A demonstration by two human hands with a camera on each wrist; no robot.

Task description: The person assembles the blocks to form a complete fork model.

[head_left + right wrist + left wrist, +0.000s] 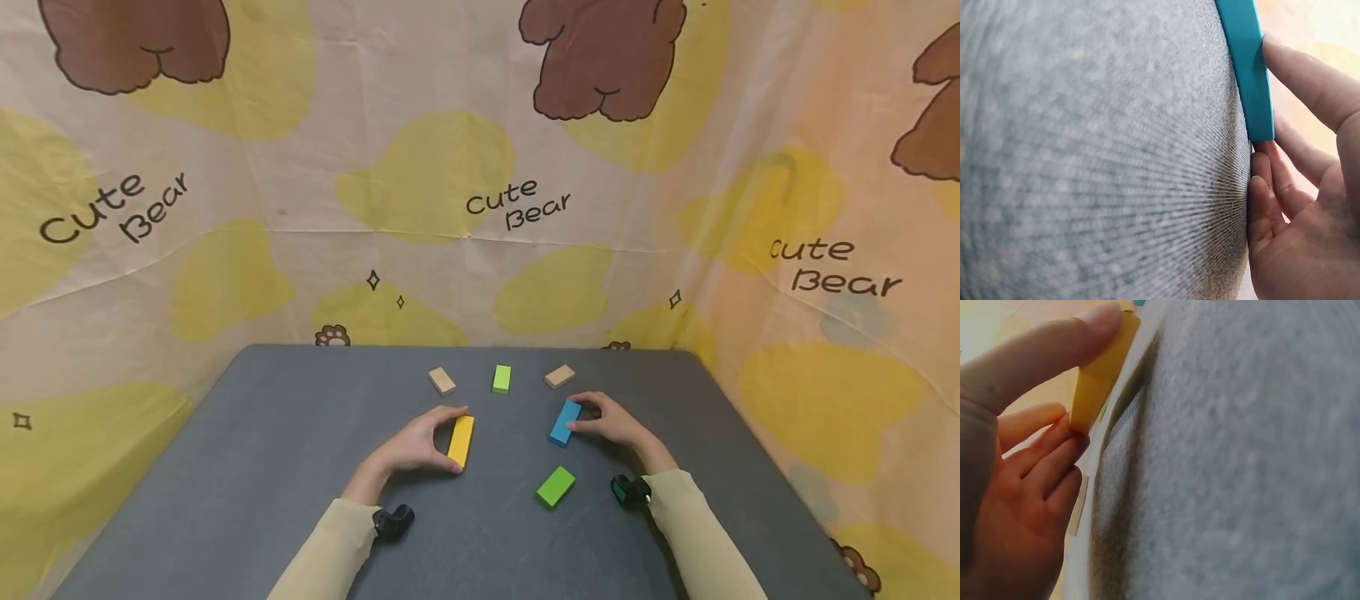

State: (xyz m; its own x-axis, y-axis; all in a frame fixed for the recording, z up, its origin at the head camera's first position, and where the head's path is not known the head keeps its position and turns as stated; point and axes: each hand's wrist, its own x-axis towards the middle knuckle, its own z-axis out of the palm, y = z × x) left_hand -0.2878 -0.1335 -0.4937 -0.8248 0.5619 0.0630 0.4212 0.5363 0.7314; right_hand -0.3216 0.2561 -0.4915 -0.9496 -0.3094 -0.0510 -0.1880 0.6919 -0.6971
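Observation:
My left hand (414, 442) grips a yellow block (461, 442) by its two ends, thumb at the near end and fingers at the far one. In the left wrist view the yellow block (1100, 372) appears raised off the tabletop, its shadow beside it. To the right, my right hand (611, 419) has thumb and index finger on a blue block (565, 422). Seen from the right wrist, that blue block (1250, 75) lies flat on the cloth-like surface, with the thumb against it and other fingers by its end.
Nearer the person lies a green block (555, 487). Behind the hands sit a wooden block (442, 381), a light green block (502, 379) and another wooden block (559, 376). The grey table (247, 467) meets a printed cloth (420, 183) at its back.

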